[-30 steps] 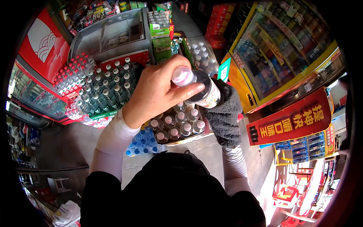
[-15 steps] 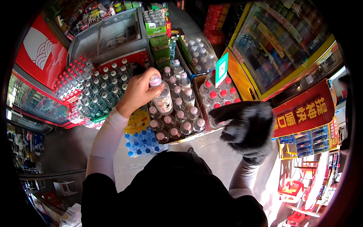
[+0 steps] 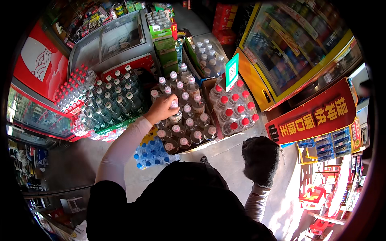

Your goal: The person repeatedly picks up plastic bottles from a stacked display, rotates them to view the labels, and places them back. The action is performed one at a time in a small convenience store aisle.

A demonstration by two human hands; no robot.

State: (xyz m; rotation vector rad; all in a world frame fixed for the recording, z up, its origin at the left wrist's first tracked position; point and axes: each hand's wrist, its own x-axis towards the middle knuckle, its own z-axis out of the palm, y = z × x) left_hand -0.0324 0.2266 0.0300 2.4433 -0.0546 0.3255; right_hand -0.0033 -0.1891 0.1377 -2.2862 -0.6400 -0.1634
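Observation:
My left hand (image 3: 161, 108) is closed round the pink-capped neck of a clear plastic bottle (image 3: 176, 118). This bottle stands among other pink-capped bottles (image 3: 197, 135) packed in an open cardboard box in front of me. My right hand (image 3: 261, 161) is raised off to the right, above the floor and apart from the bottles. A dark, fuzzy mitt or cloth with a grey edge covers it, hiding the fingers. Right of the box, red-capped bottles (image 3: 232, 109) fill another carton, with a green-and-white card sign (image 3: 231, 73) at its back.
Green-tinted bottles (image 3: 108, 100) and a blue-capped water pack (image 3: 150, 153) lie to the left. Behind stands a chest freezer (image 3: 110, 40); a yellow-framed fridge (image 3: 293, 52) and a red banner (image 3: 317, 120) line the right. Red stools (image 3: 313, 197) stand in sunlight.
My left hand has lowered the bottle from above the others down among them. My right hand has drawn back toward me, away from the red-capped bottles.

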